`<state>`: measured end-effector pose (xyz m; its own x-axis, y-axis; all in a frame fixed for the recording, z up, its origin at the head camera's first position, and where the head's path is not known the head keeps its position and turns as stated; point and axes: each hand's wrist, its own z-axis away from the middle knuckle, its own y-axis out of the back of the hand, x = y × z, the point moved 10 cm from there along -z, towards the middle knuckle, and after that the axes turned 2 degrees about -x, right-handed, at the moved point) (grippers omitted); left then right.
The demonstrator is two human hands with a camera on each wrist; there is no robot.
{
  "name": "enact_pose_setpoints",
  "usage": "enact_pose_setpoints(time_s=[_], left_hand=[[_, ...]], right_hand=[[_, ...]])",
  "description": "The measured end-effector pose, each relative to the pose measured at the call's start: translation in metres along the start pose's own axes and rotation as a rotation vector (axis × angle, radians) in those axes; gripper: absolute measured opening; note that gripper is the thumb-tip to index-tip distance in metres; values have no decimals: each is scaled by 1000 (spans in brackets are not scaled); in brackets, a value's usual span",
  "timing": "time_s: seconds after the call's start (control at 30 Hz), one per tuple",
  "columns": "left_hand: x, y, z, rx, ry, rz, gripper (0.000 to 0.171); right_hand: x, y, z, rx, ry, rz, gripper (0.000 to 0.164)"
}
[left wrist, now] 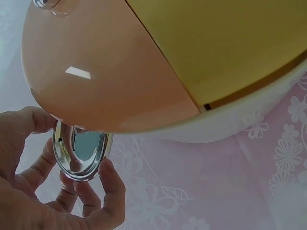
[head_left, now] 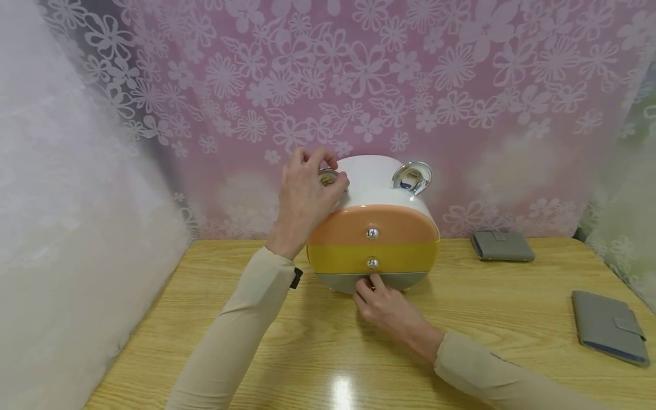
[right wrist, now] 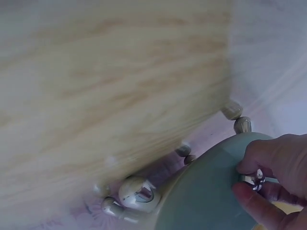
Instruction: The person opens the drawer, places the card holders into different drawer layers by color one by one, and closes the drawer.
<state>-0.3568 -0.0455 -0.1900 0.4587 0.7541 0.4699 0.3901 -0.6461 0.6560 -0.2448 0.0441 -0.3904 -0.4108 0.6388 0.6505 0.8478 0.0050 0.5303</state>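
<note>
At about twelve o'clock on the wooden bench (head_left: 487, 296) stands a rounded cabinet (head_left: 376, 219) with a glossy white shell and three stacked fronts: an orange front (head_left: 400, 228), a yellow front (head_left: 402, 256) and a grey-green front (head_left: 407, 280). The left hand (head_left: 307, 185) reaches to the cabinet's half-past-ten edge and grasps the first silver ear (left wrist: 80, 151), thumb and fingers curled around its rim. At half past one on the same shell, the second silver ear (head_left: 411, 177) stands untouched. The right hand (head_left: 384, 307) is at six o'clock of the cabinet, pinching the bottom knob (right wrist: 254, 180) on the grey-green front between thumb and finger. Straight above it, toward twelve, the middle knob (head_left: 372, 263) and the top knob (head_left: 372, 233) line up, free of either hand. Beneath the cabinet, the right wrist view shows shiny rounded feet (right wrist: 138, 192).

Both forearms wear beige sleeves (head_left: 241, 324), and a black band (head_left: 295, 278) sits by the left cuff. Well apart from the cabinet lie two grey wallets, the far wallet (head_left: 502, 246) at three o'clock and the near wallet (head_left: 610, 327) at four. Behind everything hangs a pink flowered curtain (head_left: 369, 74).
</note>
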Motion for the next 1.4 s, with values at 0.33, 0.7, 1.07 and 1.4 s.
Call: enact_pose_setpoints(time_s=[0.33,0.7,1.07,1.4], left_hand=[[0,-1,-1,2,-16,-3,11],[2,-3,-1,-9,0,7,12],[0,-2,-1,-4,6,-1,13],[0,-1,1,-1,0,0,13]], right_hand=[[-3,-2,-3,-4,-42,7,50],[-2,11,0,53,-65,-5,46],[7,13,5,-14,-184,-129,52],[4,14,1,-4,-168,-128,50]])
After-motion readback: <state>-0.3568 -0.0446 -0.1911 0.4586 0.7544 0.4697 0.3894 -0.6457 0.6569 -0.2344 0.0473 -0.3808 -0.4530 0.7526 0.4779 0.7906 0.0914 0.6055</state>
